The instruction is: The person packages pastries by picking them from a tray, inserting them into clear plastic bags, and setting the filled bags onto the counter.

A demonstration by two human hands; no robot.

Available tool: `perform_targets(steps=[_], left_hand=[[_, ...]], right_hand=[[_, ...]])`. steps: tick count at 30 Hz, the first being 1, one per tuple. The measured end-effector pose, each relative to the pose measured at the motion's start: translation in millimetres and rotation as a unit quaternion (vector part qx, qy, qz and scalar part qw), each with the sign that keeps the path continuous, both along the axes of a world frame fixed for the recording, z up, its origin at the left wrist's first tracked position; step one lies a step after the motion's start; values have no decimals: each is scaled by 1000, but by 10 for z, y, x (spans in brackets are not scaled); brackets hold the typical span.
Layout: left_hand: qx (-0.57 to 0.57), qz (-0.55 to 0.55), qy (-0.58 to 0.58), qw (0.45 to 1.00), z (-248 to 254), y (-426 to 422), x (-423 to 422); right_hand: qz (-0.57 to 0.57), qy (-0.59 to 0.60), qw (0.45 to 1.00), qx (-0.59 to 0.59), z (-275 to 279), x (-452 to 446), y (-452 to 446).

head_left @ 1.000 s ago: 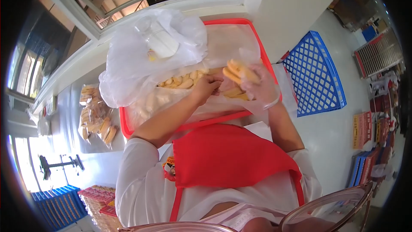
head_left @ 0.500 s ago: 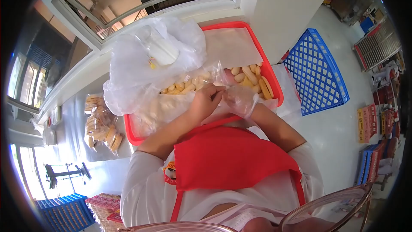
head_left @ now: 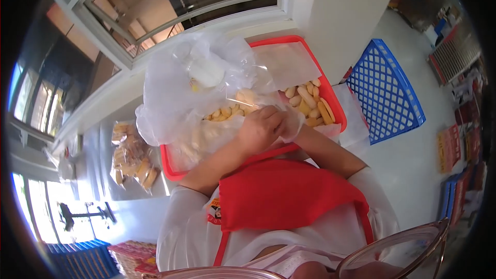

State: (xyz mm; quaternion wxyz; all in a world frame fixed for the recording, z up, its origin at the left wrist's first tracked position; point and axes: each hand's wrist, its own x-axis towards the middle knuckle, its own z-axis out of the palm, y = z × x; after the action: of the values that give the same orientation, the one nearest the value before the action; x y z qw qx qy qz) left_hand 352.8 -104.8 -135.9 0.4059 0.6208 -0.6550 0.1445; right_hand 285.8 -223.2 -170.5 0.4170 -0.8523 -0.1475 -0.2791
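Observation:
My bare left hand [head_left: 262,129] and my right hand [head_left: 290,122], in a loose clear plastic glove, meet over the near side of a red tray [head_left: 338,116]. Both have their fingers closed at the edge of a clear plastic bag [head_left: 247,97], which spreads away from them; the exact grip is partly hidden. Pale finger-shaped biscuits [head_left: 311,104] lie in the tray at right. More finger biscuits [head_left: 227,112] show to the left of my hands, some under clear plastic and white paper.
A crumpled white plastic bag [head_left: 165,85] covers the tray's far left, with a clear cylindrical container [head_left: 206,72] on it. Filled clear bags [head_left: 132,157] rest on the metal table at left. A blue crate [head_left: 385,93] stands at right, beside a wall pillar.
My hands have come closer together, the left turning over toward the right. The clear bag now spreads out in front of them. The whole view has shifted slightly.

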Motion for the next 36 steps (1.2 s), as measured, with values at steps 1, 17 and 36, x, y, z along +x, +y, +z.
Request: perform_targets(steps=[1, 17, 36], left_hand=[[1, -5, -16, 1000, 3, -29, -34], [-149, -223, 788, 554, -379, 153, 499], [-252, -301, 838, 380, -788, 331, 910]], right_hand=[[26, 30, 989, 145, -13, 46, 13], [53, 46, 985, 158, -199, 113, 123], [91, 239, 967, 25, 214, -140, -157]])
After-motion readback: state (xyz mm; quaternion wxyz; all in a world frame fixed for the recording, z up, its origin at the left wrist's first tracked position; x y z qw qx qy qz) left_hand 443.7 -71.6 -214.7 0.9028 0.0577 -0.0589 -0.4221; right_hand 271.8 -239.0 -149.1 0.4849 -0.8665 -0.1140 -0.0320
